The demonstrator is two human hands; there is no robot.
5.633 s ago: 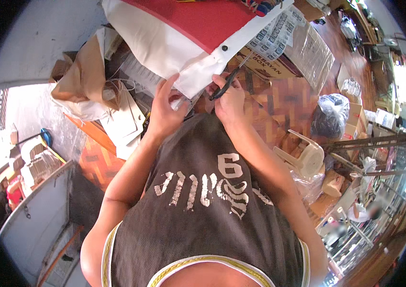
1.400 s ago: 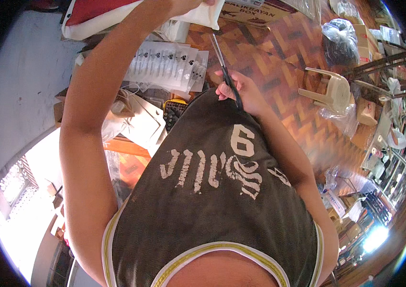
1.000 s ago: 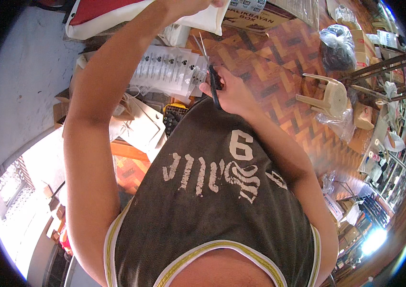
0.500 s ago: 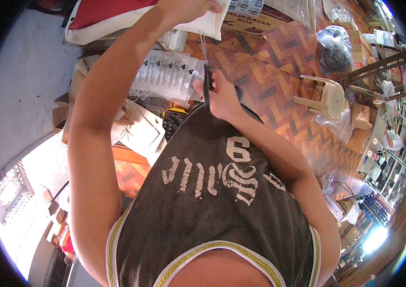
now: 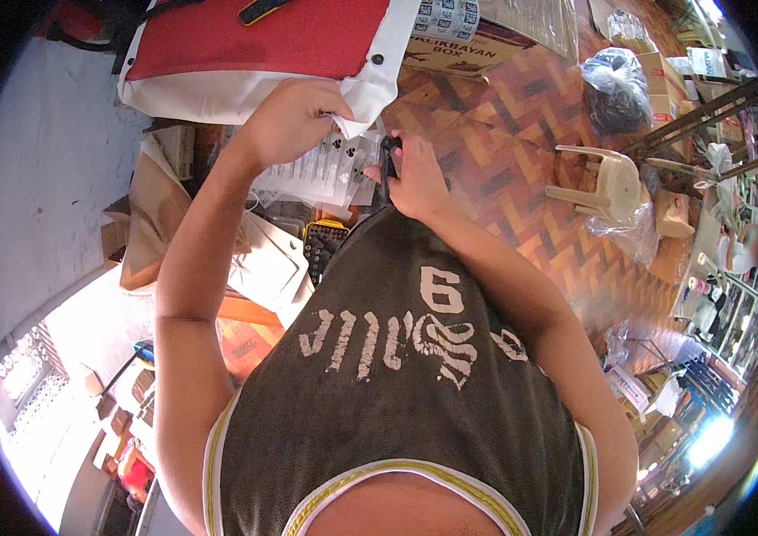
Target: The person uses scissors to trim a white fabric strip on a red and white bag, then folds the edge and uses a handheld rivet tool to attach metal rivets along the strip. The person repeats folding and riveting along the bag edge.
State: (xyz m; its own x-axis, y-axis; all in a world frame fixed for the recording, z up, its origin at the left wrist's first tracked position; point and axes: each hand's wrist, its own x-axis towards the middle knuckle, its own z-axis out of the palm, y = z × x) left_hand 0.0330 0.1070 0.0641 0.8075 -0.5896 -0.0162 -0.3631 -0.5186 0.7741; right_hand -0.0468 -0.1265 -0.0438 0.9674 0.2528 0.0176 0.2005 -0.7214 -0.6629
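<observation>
Floor (image 5: pixel 522 116): wood parquet in a zigzag pattern, spread across the upper right.
Fabric (image 5: pixel 254 45): a large red panel with white edging at the top of the view, hanging over the clutter below; its white lower corner is pinched in the left hand.
Box (image 5: pixel 459 49): brown cardboard, just right of the fabric, partly under a clear plastic sheet.
Chair (image 5: pixel 607 183): pale plastic, standing on the floor to the right, well apart from the hands.
Bag (image 5: pixel 615 85): dark contents in clear plastic, on the floor beyond the chair.
Packet (image 5: pixel 321 170): clear, flat, with rows of small dark pieces, just below the left hand.
Left hand (image 5: pixel 294 116): raised, fingers closed on the fabric's white corner.
Right hand (image 5: pixel 414 174): curled shut around a small black tool (image 5: pixel 389 152), held just beside the fabric corner; what kind of tool I cannot tell.
</observation>
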